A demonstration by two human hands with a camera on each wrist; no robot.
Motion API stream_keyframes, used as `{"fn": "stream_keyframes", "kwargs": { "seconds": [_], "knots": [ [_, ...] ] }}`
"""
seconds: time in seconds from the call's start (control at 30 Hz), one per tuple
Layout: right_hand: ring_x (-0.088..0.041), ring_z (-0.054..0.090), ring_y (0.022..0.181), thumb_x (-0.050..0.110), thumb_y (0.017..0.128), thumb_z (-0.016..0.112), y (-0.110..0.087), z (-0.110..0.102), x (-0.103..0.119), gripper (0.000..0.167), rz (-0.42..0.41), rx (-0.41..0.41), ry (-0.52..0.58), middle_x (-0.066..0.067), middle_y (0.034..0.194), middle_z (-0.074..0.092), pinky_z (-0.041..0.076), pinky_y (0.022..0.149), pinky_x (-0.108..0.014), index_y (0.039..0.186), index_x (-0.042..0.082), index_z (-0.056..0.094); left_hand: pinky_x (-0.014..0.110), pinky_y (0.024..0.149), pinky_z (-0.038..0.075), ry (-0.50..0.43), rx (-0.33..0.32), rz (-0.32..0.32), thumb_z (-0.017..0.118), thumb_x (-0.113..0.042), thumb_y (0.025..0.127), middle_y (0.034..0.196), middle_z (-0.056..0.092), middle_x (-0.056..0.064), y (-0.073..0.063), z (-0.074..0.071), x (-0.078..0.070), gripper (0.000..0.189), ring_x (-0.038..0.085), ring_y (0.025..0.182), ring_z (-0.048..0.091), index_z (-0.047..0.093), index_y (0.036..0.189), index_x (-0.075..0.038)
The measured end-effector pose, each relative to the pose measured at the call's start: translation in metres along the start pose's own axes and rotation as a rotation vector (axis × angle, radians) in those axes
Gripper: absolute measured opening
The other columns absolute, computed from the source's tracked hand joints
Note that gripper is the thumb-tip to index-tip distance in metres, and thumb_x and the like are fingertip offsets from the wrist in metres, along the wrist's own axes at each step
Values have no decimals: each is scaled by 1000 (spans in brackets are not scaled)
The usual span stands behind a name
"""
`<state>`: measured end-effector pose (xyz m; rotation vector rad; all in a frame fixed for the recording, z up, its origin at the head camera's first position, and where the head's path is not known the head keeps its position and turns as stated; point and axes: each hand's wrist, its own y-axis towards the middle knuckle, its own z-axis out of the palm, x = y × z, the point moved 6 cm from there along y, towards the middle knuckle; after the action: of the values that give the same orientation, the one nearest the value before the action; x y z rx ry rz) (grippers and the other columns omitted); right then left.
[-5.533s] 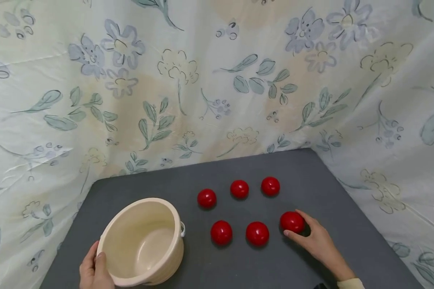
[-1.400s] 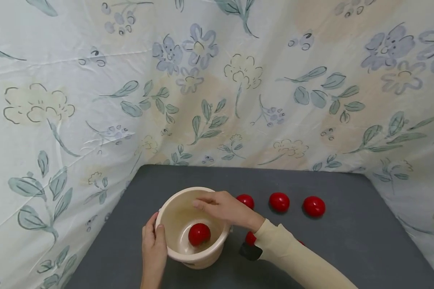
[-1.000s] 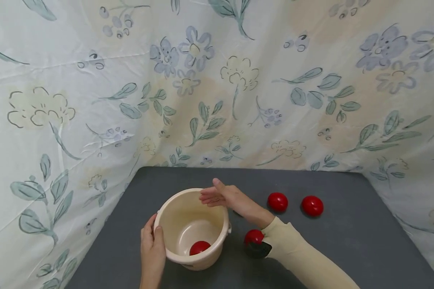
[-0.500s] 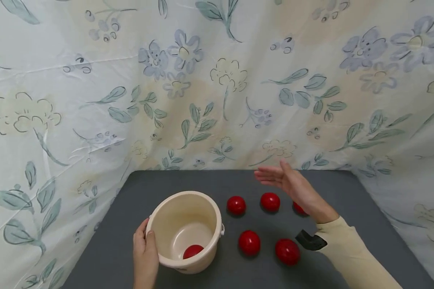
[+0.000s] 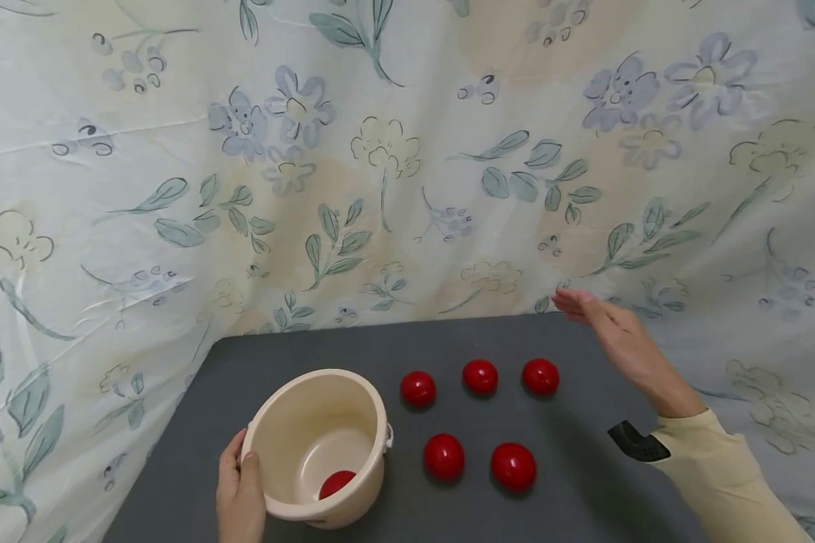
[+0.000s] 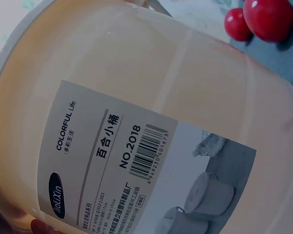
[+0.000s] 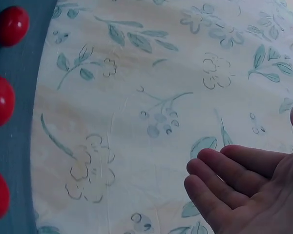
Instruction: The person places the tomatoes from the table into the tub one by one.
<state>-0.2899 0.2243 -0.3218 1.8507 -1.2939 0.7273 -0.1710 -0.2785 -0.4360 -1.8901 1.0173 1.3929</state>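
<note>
My left hand (image 5: 241,486) grips a cream plastic bucket (image 5: 370,483) by its left rim, thumb over the edge and fingers outside. The bucket tilts towards me, and one glossy red ball (image 5: 336,483) lies at its bottom, partly hidden by the near rim. In the left wrist view, the bucket's printed label (image 6: 132,161) fills much of the picture. My right hand (image 5: 611,324) is raised over the far right of the table, fingers extended and holding nothing. In the right wrist view, the right hand's palm (image 7: 254,195) shows bare.
On the dark grey table (image 5: 584,467), right of the bucket, three red balls form a back row, one being the back right ball (image 5: 540,376). Two more, including the front ball (image 5: 444,458), lie nearer. A floral curtain (image 5: 407,166) hangs behind and at the sides.
Earlier, my right hand pinched a red ball at the right. That ball came to lie in the bucket, and the emptied hand has drawn back rightward. My left hand still grips the rim.
</note>
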Motion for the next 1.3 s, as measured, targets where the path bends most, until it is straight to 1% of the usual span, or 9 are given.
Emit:
{"fn": "stream_keyframes", "kwargs": {
  "seconds": [0.1,0.2,0.3,0.5,0.73,0.97,1.03,1.17,1.3],
  "knots": [
    [-27,51,138,43,109,39,-1,-2,-5,55,59,-8,-69,-11,156,49,43,103,-12,156,15,40,-4,71,39,14,-19,-1,31,-16,108,149,44,33,0,-3,3,50,-25,88,40,32,155,0],
    [-37,49,139,49,104,50,-1,-2,-13,65,118,-17,-127,-13,157,47,49,109,-41,158,15,37,-3,70,40,36,-30,-4,31,-16,108,148,45,34,-1,-5,6,49,-26,86,40,34,154,2],
    [-45,48,138,54,100,56,1,0,-22,75,144,-18,-182,-20,157,45,41,108,-66,158,11,35,-3,69,41,63,-38,-10,32,-15,107,146,47,35,-2,-7,9,49,-27,83,39,36,153,2],
    [-51,42,140,58,97,58,1,7,-47,85,200,-2,-270,-26,157,42,38,109,-68,158,4,32,2,63,45,99,-77,-8,37,-13,106,137,54,38,-5,-9,11,47,-24,75,44,43,149,3],
    [-52,45,136,60,96,58,-7,19,-62,87,201,19,-305,-27,155,43,43,105,-67,157,2,33,15,53,53,115,-96,-49,42,-12,105,109,67,36,-6,-10,10,45,-10,63,57,46,148,3],
    [-44,48,137,55,96,62,-36,50,-50,78,127,90,-269,-22,153,49,47,103,-65,152,6,44,5,60,50,136,-95,-51,39,-12,107,140,53,35,-4,-8,6,47,-15,74,57,43,151,2],
    [-43,52,133,54,94,66,-46,57,-46,75,90,89,-284,-21,149,53,48,101,-64,149,6,49,5,60,50,146,-97,-41,40,-11,106,139,53,36,-4,-8,4,46,-4,79,65,43,151,3],
    [-41,55,131,57,87,71,-64,72,-45,78,89,105,-289,-20,146,56,49,101,-63,144,7,54,7,59,51,158,-96,-35,40,-10,106,137,54,38,-3,-7,0,46,4,80,69,43,150,3],
    [-43,52,135,60,84,73,-82,85,-54,85,154,124,-247,-20,149,53,48,102,-64,148,8,51,9,58,52,141,-80,-20,41,-12,107,135,55,39,-2,-6,-1,46,-9,72,61,42,150,4]
  ]
}}
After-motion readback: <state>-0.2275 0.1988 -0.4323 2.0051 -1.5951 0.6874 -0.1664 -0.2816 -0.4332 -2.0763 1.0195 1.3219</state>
